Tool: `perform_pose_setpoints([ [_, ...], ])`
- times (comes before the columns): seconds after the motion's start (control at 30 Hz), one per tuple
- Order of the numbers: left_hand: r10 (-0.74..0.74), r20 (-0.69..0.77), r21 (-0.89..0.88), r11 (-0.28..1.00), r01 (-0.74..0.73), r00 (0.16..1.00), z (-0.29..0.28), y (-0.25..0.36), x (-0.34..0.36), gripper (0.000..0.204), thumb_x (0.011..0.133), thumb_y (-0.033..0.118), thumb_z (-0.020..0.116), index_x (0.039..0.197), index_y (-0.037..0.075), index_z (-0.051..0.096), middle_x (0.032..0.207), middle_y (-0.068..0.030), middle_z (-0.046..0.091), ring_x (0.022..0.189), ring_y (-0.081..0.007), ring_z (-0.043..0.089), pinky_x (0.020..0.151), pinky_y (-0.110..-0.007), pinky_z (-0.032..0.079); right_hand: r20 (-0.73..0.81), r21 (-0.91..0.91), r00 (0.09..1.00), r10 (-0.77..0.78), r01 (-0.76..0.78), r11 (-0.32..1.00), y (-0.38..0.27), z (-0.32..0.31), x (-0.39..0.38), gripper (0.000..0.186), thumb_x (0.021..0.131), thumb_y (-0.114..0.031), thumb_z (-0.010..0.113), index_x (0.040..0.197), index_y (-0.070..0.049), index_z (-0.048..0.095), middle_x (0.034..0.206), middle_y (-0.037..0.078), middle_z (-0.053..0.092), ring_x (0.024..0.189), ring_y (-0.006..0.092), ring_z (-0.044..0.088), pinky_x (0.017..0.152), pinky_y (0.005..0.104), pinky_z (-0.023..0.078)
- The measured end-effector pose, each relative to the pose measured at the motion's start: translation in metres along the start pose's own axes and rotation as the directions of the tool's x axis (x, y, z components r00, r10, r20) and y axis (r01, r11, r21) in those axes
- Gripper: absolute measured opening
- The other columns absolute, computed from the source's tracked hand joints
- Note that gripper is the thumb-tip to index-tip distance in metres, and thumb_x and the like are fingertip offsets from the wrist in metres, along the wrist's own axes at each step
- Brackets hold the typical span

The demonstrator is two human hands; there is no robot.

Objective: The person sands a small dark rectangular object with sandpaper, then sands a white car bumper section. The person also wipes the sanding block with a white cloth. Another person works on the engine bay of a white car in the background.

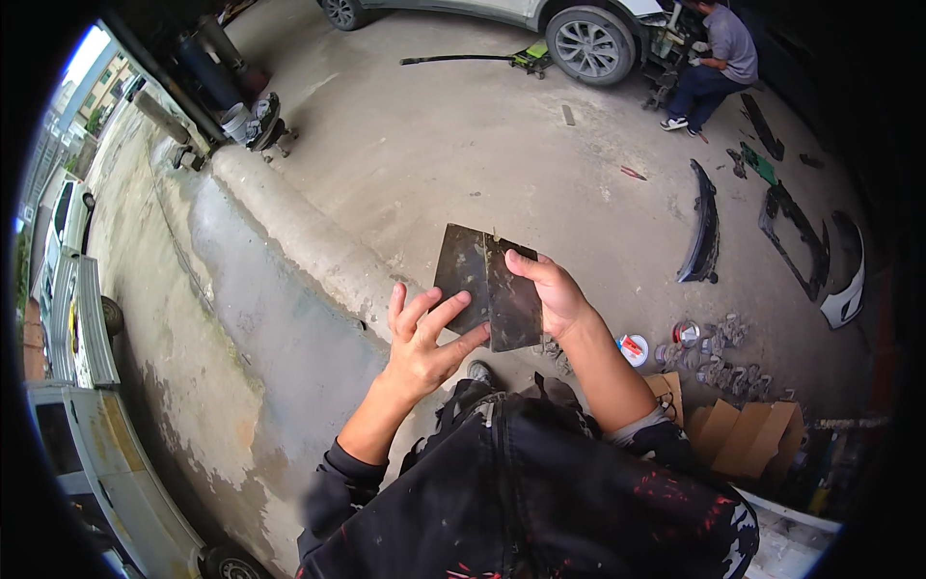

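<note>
In front of my body is a dark, flat, scuffed piece point(461, 278) that looks like two thin panels meeting along a pale seam. A small yellowish bit sticks up at the seam's top end. My right hand point(552, 291) grips its right side, thumb lying on the front face and the other fingers hidden behind. Against the lower part of the left panel, my left hand point(424, 340) rests with its fingers stretched and spread, not wrapped round the edge. Whether the panels are hinged or separate, I cannot tell.
Ahead, a person point(716, 63) crouches beside a white car point(463, 12) near a green floor jack point(529, 60). Dark car trim point(702, 222) and other parts lie to the right. Cans point(632, 349) and cardboard boxes point(752, 434) stand near my right side. A rounded concrete ridge point(299, 241) crosses at left.
</note>
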State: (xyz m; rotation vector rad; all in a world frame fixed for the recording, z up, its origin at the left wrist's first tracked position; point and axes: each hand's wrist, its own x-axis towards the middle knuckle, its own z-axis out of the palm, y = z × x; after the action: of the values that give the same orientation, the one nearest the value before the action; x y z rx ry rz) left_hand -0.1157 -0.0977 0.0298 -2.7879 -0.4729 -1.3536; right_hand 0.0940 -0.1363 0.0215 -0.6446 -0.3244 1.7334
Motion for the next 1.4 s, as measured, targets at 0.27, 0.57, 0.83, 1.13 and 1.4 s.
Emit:
perform_pose_setpoints([
  [0.27, -0.986, 0.027, -0.406, 0.138, 0.903, 0.163, 0.01, -0.102, -0.218, 0.044, 0.094, 0.024, 0.06, 0.129, -0.001, 0.053, 0.122, -0.023, 0.059, 0.111, -0.0291, 0.059, 0.097, -0.036, 0.045, -0.09, -0.267, 0.991, -0.094, 0.067, 0.961, 0.022, 0.054, 0.129, 0.019, 0.092, -0.018, 0.064, 0.102, -0.003, 0.065, 0.096, 0.003, 0.067, 0.086, 0.0123, 0.063, 0.076, 0.0289, 0.052],
  [0.57, -0.426, 0.592, 0.348, -0.63, 0.694, -0.684, 0.037, -0.024, -0.464, 0.089, 0.086, 0.076, 0.037, 0.121, -0.002, 0.063, 0.122, -0.0243, 0.061, 0.112, -0.0345, 0.059, 0.098, -0.043, 0.042, 0.159, -0.398, 0.987, 0.033, 0.034, 0.917, 0.035, 0.078, 0.29, 0.019, 0.093, -0.019, 0.064, 0.098, -0.002, 0.066, 0.091, 0.001, 0.067, 0.082, 0.009, 0.061, 0.076, 0.0272, 0.05],
  [0.83, -0.921, 0.381, -0.652, -0.334, 0.68, -0.087, -0.017, -0.262, -0.148, 0.059, 0.097, 0.051, 0.048, 0.118, -0.003, 0.059, 0.108, -0.0117, 0.066, 0.094, -0.02, 0.063, 0.083, -0.034, 0.049, 0.329, -0.501, 0.923, 0.201, -0.01, 0.865, 0.01, 0.074, 0.384, 0.024, 0.093, -0.02, 0.064, 0.103, 0.002, 0.066, 0.093, 0.003, 0.068, 0.082, 0.0092, 0.061, 0.075, 0.0271, 0.05],
  [1.13, -0.807, 0.565, -0.488, -0.158, 0.858, 0.173, 0.068, -0.401, 0.036, 0.041, 0.101, 0.034, 0.049, 0.099, -0.003, 0.065, 0.093, 0.0019, 0.064, 0.085, -0.0063, 0.053, 0.077, -0.024, 0.045, 0.107, -0.484, 0.994, -0.006, 0.057, 0.873, -0.071, 0.039, 0.452, 0.023, 0.094, -0.018, 0.062, 0.104, 0.002, 0.066, 0.093, 0.004, 0.068, 0.082, 0.0111, 0.063, 0.076, 0.0278, 0.052],
  [1.4, -0.809, 0.444, -0.804, -0.17, 0.571, 0.386, 0.175, -0.505, 0.108, 0.04, 0.102, 0.038, 0.046, 0.106, 0.001, 0.062, 0.101, -0.0009, 0.064, 0.089, -0.0074, 0.055, 0.081, -0.026, 0.044, -0.452, -0.172, 0.837, -0.309, 0.258, 0.951, -0.133, -0.031, 0.489, 0.014, 0.082, -0.01, 0.056, 0.09, 0.0, 0.062, 0.083, 0.007, 0.064, 0.07, 0.0171, 0.064, 0.064, 0.0338, 0.055],
])
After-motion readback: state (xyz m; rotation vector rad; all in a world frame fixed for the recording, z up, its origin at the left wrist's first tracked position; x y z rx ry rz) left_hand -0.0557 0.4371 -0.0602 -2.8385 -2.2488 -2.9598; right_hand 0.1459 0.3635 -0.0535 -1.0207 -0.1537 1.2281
